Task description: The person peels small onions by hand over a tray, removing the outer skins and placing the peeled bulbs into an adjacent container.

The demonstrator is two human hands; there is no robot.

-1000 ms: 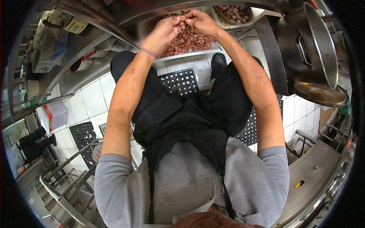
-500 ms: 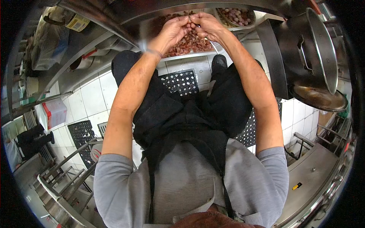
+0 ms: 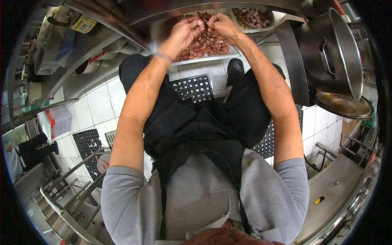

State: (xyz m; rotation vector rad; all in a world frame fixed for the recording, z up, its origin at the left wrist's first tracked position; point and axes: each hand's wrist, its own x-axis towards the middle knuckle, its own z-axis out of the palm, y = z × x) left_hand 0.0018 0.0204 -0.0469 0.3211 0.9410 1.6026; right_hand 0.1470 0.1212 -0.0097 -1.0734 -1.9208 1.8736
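My left hand (image 3: 185, 34) pinches a small pale bulb (image 3: 199, 23), perhaps a shallot or garlic clove, between thumb and fingers. Close beside it, my right hand (image 3: 223, 27) is closed with its fingertips pressed together; what they hold is too small to make out. Both hands are over a white tray (image 3: 208, 58) heaped with reddish-brown papery skins and bits (image 3: 208, 45). To the right of my right hand stands a bowl of round purplish bulbs (image 3: 255, 18).
Metal shelving edges the tray's far side. A large steel pot (image 3: 335, 57) and a pan lid (image 3: 345, 105) are at the right. Black perforated mats (image 3: 192, 87) lie on white floor tiles. A red and white box (image 3: 58, 121) is left; another person's dark-clothed legs (image 3: 30, 149) show beyond.
My hands have drawn slightly apart, and the pale bulb in my left hand now shows. A shiny curved strip below my right hand no longer shows. More of the person at far left is visible.
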